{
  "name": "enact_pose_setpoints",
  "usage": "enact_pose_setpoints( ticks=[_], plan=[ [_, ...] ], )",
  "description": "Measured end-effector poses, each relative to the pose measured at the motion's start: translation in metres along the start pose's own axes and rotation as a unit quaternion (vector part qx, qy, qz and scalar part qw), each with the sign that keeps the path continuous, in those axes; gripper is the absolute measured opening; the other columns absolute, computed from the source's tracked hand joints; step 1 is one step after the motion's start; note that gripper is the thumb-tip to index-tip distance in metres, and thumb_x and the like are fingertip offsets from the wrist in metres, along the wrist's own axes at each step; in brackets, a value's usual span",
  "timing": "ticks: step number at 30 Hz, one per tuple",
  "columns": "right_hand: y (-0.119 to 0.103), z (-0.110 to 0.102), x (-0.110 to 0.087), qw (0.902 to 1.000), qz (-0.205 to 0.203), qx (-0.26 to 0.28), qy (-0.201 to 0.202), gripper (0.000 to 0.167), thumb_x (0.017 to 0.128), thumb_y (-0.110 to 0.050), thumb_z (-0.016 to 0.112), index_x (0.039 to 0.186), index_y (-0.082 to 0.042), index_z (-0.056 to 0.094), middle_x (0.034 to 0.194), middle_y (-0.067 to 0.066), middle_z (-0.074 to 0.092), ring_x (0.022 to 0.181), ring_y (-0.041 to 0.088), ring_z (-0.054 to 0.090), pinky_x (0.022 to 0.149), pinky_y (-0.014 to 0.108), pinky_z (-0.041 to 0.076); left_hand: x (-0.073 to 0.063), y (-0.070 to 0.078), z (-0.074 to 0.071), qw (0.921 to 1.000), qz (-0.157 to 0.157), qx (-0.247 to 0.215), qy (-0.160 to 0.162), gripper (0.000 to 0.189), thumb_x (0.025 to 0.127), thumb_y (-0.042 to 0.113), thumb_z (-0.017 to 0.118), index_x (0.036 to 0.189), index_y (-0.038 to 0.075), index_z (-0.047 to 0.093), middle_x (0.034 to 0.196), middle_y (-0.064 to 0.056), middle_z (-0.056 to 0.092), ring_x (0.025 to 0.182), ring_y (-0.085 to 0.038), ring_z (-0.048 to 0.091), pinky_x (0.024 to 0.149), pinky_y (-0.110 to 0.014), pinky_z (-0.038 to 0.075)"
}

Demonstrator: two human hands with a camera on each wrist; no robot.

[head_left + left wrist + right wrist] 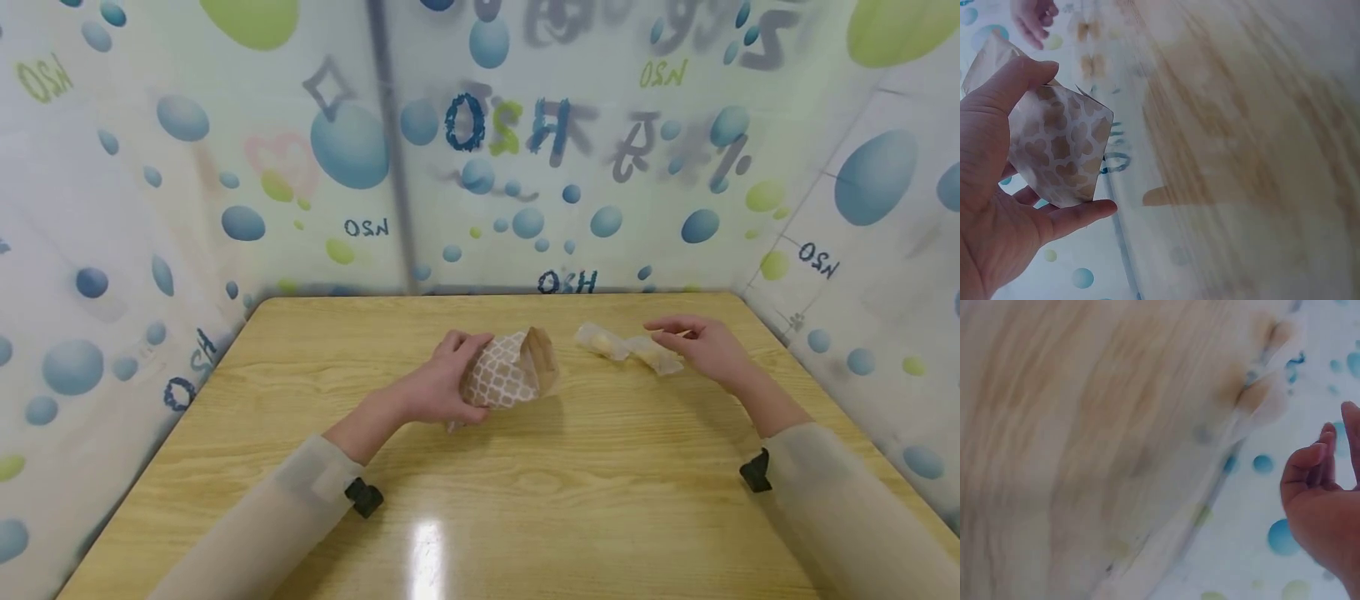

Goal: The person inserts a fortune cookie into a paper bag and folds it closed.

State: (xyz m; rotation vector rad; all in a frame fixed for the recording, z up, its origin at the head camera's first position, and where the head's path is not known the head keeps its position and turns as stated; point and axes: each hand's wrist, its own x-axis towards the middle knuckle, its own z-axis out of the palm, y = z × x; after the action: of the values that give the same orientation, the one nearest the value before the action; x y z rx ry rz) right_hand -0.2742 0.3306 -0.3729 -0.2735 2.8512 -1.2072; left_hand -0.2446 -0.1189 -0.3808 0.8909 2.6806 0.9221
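My left hand (pixel 438 385) grips a small brown paper bag (pixel 501 373) printed with a white lattice, thumb and fingers on opposite sides of it. The bag's unfolded mouth points right, and its inside is mostly hidden. To the right on the table lie two small packets in translucent wrappers, a left packet (pixel 602 342) and a right packet (pixel 654 356), each with something pale yellow inside. My right hand (pixel 712 352) hovers beside the right packet, its fingers loosely bent with nothing between them. The right wrist view also shows that hand (pixel 1319 500) apart from the packets.
The light wood table (pixel 480 500) ends at a straight far edge. Behind it and along both sides hang pale curtains (pixel 525 192) printed with blue and green dots and lettering. A dark clip-like piece (pixel 364 497) sits at the left cuff, another (pixel 756 471) at the right.
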Motion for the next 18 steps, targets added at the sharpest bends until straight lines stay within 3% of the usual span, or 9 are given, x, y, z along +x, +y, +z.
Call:
enact_pose_setpoints(
  ticks=[4, 8, 12, 18],
  plan=[
    [0.019, -0.007, 0.005, 0.9990, 0.014, -0.023, -0.035, 0.048, 0.116, -0.034, 0.057, 0.153, -0.004, 0.063, 0.158, 0.027, 0.058, 0.127, 0.038, 0.065, 0.092, 0.040, 0.057, 0.002, -0.001, 0.002, 1.0000, 0.003, 0.001, 0.001, 0.113, 0.084, 0.026, 0.093, 0.173, 0.014, 0.024, 0.159, -0.020, 0.032, 0.142, -0.035, 0.043, 0.122, -0.057, 0.046],
    [0.022, -0.005, 0.009, 0.9966, 0.017, -0.037, -0.072, 0.047, 0.115, -0.031, 0.059, 0.153, -0.005, 0.063, 0.159, 0.030, 0.056, 0.137, 0.048, 0.062, 0.099, 0.045, 0.058, 0.000, -0.001, 0.004, 1.0000, 0.002, -0.002, 0.001, 0.113, 0.084, 0.026, 0.093, 0.173, 0.014, 0.024, 0.159, -0.019, 0.033, 0.142, -0.034, 0.043, 0.121, -0.057, 0.046],
    [0.022, -0.004, 0.009, 0.9934, 0.017, -0.064, -0.094, 0.045, 0.111, -0.028, 0.065, 0.150, -0.005, 0.066, 0.155, 0.033, 0.057, 0.133, 0.047, 0.063, 0.093, 0.039, 0.056, -0.001, -0.002, 0.004, 1.0000, 0.003, -0.003, -0.001, 0.113, 0.085, 0.026, 0.093, 0.173, 0.013, 0.024, 0.159, -0.020, 0.033, 0.142, -0.035, 0.042, 0.122, -0.057, 0.046],
    [0.026, -0.004, 0.006, 0.9910, 0.031, -0.075, -0.107, 0.049, 0.106, -0.030, 0.074, 0.149, -0.006, 0.066, 0.126, 0.020, 0.066, 0.101, 0.028, 0.059, 0.079, 0.032, 0.052, -0.001, -0.004, 0.003, 1.0000, 0.005, 0.005, 0.003, 0.112, 0.085, 0.026, 0.092, 0.173, 0.013, 0.024, 0.158, -0.020, 0.033, 0.141, -0.035, 0.044, 0.121, -0.058, 0.047]
  ],
)
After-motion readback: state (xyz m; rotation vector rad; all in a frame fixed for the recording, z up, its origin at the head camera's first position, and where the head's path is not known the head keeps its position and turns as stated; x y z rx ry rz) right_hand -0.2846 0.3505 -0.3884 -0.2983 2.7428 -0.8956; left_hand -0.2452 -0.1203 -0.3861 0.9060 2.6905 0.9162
